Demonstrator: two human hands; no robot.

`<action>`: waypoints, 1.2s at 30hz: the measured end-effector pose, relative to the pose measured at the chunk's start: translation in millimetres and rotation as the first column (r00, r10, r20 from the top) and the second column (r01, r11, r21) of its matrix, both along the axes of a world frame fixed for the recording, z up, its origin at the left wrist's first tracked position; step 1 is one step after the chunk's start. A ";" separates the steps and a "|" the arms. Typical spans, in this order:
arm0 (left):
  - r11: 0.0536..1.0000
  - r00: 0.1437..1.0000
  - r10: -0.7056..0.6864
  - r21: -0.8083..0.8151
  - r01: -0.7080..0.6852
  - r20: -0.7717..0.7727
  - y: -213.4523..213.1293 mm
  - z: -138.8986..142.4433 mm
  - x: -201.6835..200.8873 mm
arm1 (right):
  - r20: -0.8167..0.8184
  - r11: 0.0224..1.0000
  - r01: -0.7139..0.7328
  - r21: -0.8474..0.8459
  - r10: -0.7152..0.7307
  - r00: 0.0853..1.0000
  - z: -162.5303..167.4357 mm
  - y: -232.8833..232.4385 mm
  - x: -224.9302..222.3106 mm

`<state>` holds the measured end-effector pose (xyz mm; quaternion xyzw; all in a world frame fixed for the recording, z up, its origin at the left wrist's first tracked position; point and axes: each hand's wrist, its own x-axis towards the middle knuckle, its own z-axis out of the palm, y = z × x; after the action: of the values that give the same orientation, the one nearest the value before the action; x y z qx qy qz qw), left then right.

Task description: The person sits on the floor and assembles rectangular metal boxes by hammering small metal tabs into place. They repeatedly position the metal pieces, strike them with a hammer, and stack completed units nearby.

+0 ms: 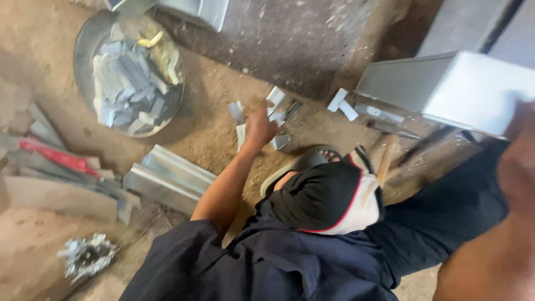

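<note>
My left hand point(259, 126) reaches forward over the dirt floor and rests on a small cluster of short silver metal pieces point(276, 100). Whether its fingers grip one of the pieces is hidden by the back of the hand. My right hand point(519, 153) is a blur at the right edge, against the near end of a long grey metal box section point(446, 89); its hold on the section is unclear. My bent knee in dark shorts point(326, 198) and a sandalled foot point(304, 163) lie between the two arms.
A round pan point(83, 50) full of metal offcuts sits at the upper left. Silver channel lengths point(167, 178) lie left of my arm, beside scrap strips point(50, 161) and crumpled shavings point(86, 256). A wooden handle point(384, 160) lies near the foot.
</note>
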<state>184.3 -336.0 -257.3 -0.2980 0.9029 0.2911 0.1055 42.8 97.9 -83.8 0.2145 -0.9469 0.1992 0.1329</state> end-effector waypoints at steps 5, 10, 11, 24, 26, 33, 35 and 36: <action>0.907 0.974 0.003 -0.411 0.092 0.226 -31.7 25.9 6.8 | -0.030 0.991 -0.078 0.106 0.082 0.996 90.5 -12.8 16.4; 0.953 0.946 -0.111 -0.303 0.014 -0.306 -40.0 46.6 -20.0 | -0.122 0.970 -0.013 0.242 0.043 0.992 144.1 -59.4 18.1; 0.995 0.919 -0.069 -0.088 0.038 -0.387 -28.9 45.7 -32.5 | -0.122 0.959 -0.020 0.282 0.057 0.991 152.2 -65.2 15.7; 0.938 0.652 -0.059 0.181 0.294 -0.756 114.0 51.0 -180.7 | -0.225 0.851 0.130 0.510 -0.013 0.974 121.5 -27.1 30.7; 0.910 0.714 -0.089 0.235 0.341 -0.694 112.6 54.0 -180.3 | -0.253 0.870 0.123 0.478 0.003 0.967 112.8 -22.5 30.8; 0.524 0.865 0.089 0.762 0.380 -0.493 103.7 46.3 -166.4 | -0.305 0.884 0.143 0.445 0.000 0.952 105.8 -27.5 32.8; 0.558 0.866 0.149 0.764 0.325 -0.478 110.0 39.7 -164.7 | -0.323 0.894 0.140 0.426 0.006 0.946 105.0 -32.5 34.2; 0.573 0.865 0.171 0.762 0.302 -0.471 113.4 36.2 -164.9 | -0.326 0.901 0.138 0.412 0.005 0.945 104.3 -35.0 35.2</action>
<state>19.4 -222.6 -221.2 -0.0948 0.6709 0.7355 0.0062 78.0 62.9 20.5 0.2351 -0.9400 -0.0563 0.2406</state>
